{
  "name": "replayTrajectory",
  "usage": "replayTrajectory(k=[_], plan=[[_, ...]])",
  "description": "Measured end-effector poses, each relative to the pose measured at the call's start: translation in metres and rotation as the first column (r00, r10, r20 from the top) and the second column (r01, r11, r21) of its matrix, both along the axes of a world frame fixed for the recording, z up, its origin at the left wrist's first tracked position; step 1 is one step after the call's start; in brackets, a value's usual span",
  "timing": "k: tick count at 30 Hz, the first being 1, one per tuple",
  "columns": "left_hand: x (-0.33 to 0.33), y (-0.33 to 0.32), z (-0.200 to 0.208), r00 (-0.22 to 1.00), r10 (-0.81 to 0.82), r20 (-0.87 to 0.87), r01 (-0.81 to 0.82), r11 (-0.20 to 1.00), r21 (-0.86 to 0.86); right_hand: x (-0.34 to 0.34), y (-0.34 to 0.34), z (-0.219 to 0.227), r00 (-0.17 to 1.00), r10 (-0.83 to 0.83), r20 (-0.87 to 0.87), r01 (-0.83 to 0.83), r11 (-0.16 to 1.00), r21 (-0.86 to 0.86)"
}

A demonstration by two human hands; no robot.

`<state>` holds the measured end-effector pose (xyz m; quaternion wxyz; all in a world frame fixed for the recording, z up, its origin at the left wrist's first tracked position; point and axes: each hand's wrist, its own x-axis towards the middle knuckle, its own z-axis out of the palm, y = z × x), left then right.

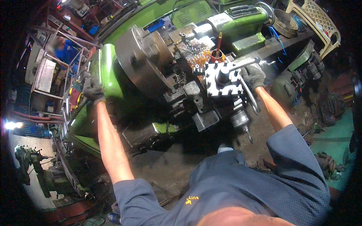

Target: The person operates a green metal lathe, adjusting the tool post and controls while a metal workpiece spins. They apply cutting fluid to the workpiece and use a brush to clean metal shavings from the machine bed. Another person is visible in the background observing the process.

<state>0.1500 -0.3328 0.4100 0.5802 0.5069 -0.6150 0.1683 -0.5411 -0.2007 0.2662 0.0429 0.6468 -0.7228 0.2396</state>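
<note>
A green metal lathe (109,62) stretches across the upper part of the head view. My left hand (93,87), in a dark grey glove, is closed at the lathe's left end, around what looks like a control lever (88,67). Its fingertips are partly hidden. At the square tool post (224,81), my gloved right hand (253,76) is curled beside a bent metal handle (250,96); what lies inside its fingers is hidden. The large round chuck (134,60) stands between my hands. A brush (219,43) stands in a reddish pot (217,57) behind the tool post.
The green tailstock (241,28) sits at the far right, with a handwheel (267,13) on its end. Metal chips (181,77) lie near the chuck. A beige plastic chair (316,26) stands at upper right. Another person in blue (67,51) is beyond a frame at left.
</note>
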Motion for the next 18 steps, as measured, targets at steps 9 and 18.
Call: replayTrajectory(k=[9,18], plan=[[0.003,0.001,0.0,0.993,0.068,0.101,-0.068,0.998,0.0,0.004,0.003,0.007,0.999,-0.008,0.036,0.007,0.999,0.043],[0.011,0.002,0.001,0.99,0.112,0.08,-0.118,0.99,0.076,0.006,0.003,0.009,0.999,-0.017,0.031,0.016,1.0,0.023]])
